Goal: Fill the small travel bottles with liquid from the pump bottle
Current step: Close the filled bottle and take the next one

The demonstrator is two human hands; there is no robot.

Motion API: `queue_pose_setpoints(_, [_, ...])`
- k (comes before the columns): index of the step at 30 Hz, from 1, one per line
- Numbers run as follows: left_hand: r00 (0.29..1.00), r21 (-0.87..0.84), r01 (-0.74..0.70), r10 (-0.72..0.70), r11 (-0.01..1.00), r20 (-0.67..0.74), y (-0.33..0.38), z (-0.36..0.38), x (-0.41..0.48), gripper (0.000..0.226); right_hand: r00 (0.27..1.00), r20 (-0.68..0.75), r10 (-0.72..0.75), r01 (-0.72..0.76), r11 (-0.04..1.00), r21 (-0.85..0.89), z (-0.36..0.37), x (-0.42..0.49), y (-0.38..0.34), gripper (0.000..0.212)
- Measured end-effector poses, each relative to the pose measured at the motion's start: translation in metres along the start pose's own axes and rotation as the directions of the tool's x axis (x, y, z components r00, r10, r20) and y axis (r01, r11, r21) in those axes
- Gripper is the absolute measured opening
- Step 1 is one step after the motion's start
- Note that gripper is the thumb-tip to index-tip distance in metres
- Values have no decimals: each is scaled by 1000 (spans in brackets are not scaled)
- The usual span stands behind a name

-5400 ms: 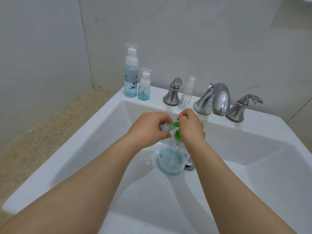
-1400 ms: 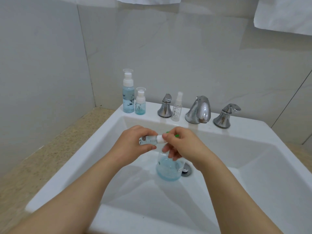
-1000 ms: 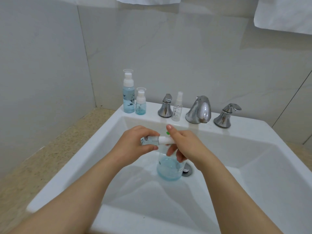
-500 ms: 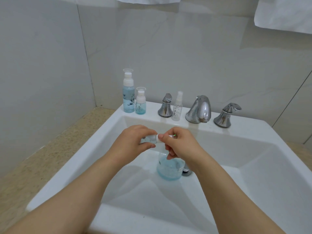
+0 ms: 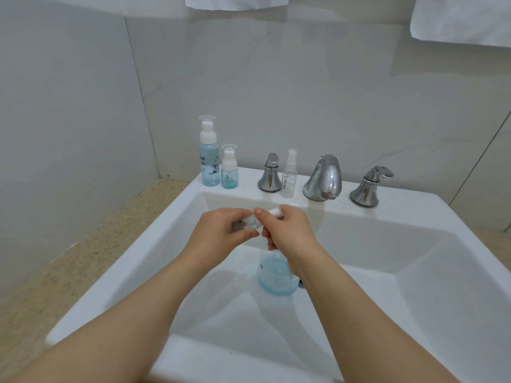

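Your left hand (image 5: 221, 234) grips the small travel bottle (image 5: 247, 224), your right hand (image 5: 289, 234) pinches its white cap (image 5: 276, 212): likely capping. Next, twist it snug, keeping threads aligned.

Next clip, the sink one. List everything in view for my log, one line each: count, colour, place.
sink: 1, white, fills the foreground
spout: 1, chrome, back ledge, centre
tap handles: 2, chrome, either side of the spout
tall travel bottle: 1, blue liquid, white pump, ledge's left end
short travel bottle: 1, blue liquid, beside the tall one
spray bottle: 1, clear, between left handle and spout
pump bottle: 1, clear with blue liquid, in the basin under the hands
small clear bottle: 1, in left hand
cap: 1, white, in right hand's fingers
towels: 2, white, top edge
countertop: 1, beige speckled, left of sink
left hand: 1, grips the small bottle
right hand: 1, pinches the cap
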State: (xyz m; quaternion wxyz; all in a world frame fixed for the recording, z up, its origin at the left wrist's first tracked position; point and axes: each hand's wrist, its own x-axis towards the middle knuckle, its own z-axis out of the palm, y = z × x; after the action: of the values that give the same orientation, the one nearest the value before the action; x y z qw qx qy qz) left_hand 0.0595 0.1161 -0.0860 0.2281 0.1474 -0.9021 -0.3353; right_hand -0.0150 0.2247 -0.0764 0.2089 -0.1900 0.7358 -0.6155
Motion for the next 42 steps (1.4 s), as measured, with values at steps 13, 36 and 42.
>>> queue_pose_setpoints(13, [886, -597, 236, -422, 767, -192, 9, -1, 49, 22, 909, -351, -225, 159, 965, -207, -21, 17, 12, 13])
queue_pose_setpoints(36, [838, -46, 444, -433, 895, -333, 3, 47, 110, 25, 970, -236, 59, -75, 995, -63, -25, 27, 23, 34])
queue_pose_setpoints(42, [803, -70, 498, -490, 864, -340, 3, 46, 114, 21, 972, -225, 64, -81, 995, -63, -27, 25, 19, 33])
